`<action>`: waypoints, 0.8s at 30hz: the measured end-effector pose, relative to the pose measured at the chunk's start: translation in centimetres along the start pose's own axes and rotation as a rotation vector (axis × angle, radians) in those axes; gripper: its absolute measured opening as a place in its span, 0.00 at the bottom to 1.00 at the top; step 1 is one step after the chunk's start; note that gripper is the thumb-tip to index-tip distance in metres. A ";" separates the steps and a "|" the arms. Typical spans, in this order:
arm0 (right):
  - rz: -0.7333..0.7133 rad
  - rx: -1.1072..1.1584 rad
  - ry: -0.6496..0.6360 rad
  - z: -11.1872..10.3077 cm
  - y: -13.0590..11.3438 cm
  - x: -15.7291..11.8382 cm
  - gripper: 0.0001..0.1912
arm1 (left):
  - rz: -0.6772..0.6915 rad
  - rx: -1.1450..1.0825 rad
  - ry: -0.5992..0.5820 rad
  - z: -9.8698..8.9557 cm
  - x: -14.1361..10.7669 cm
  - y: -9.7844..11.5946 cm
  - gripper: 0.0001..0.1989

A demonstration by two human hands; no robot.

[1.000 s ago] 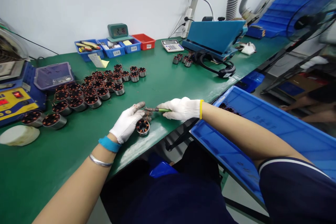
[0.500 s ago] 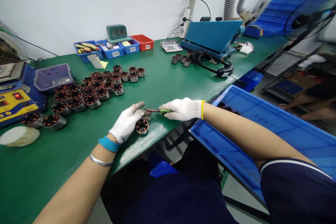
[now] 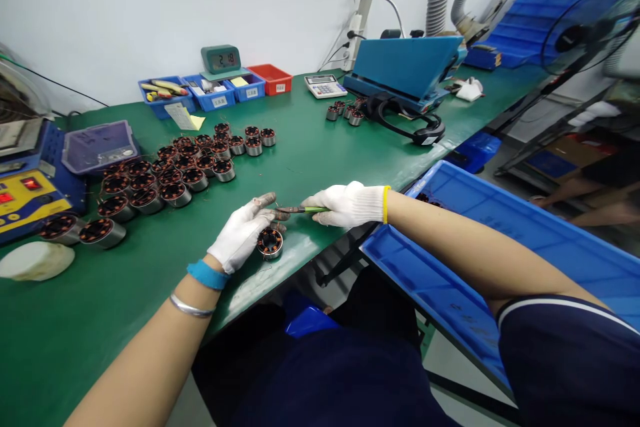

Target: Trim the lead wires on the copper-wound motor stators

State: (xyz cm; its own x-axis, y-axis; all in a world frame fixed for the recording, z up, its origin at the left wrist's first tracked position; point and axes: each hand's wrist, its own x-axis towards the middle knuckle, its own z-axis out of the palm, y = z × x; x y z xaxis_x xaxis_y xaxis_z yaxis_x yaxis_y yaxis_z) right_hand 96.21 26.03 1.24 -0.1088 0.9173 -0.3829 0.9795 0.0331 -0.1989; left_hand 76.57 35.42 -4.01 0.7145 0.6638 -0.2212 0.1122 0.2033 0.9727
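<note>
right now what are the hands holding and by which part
The right hand holds the pliers by the green handle end. The left hand is at the coil; whether it grips it cannot be told.

Bright, even light washing the pale wall (image 3: 150,7); glare streaking the tabletop (image 3: 300,173) along its near edge, centre frame; deep shadow beneath, lower middle; wide-angle stretch bending the sides; blue plastic (image 3: 565,3), upper right, smeared and soft!

Digital clock (image 3: 221,59) showing 2:18; calculator (image 3: 325,86) near red bin (image 3: 271,86).
</note>
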 end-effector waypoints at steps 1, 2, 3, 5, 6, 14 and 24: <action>0.004 -0.008 0.004 0.0 -0.1 0.0 0.21 | 0.003 0.003 -0.006 0.0 0.0 0.0 0.33; 0.013 -0.019 0.009 0.1 -0.1 0.0 0.20 | 0.006 0.008 -0.011 0.0 0.0 0.0 0.33; 0.025 -0.035 0.012 0.1 -0.2 0.0 0.19 | 0.009 0.015 -0.016 0.0 0.0 -0.1 0.34; 0.053 -0.067 0.017 0.2 -0.3 -0.1 0.19 | 0.015 0.030 -0.031 -0.1 0.0 -0.1 0.36; 0.065 -0.079 0.020 0.2 -0.3 -0.1 0.19 | 0.015 0.038 -0.039 -0.1 0.1 -0.2 0.37; 0.290 -0.276 0.285 2.9 1.5 0.3 0.23 | 0.233 0.557 0.055 -1.5 -0.8 1.0 0.33; 0.363 -0.205 0.477 5.4 1.9 1.0 0.24 | 0.106 1.404 -0.043 -1.3 -3.9 4.0 0.19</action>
State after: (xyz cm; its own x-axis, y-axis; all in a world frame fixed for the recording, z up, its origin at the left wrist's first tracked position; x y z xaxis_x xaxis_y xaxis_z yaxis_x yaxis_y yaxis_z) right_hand 97.04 24.82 -4.42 0.2782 0.9586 0.0605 0.9574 -0.2818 0.0628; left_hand 73.39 34.60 0.66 0.7803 0.6031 -0.1657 0.6248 -0.7397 0.2498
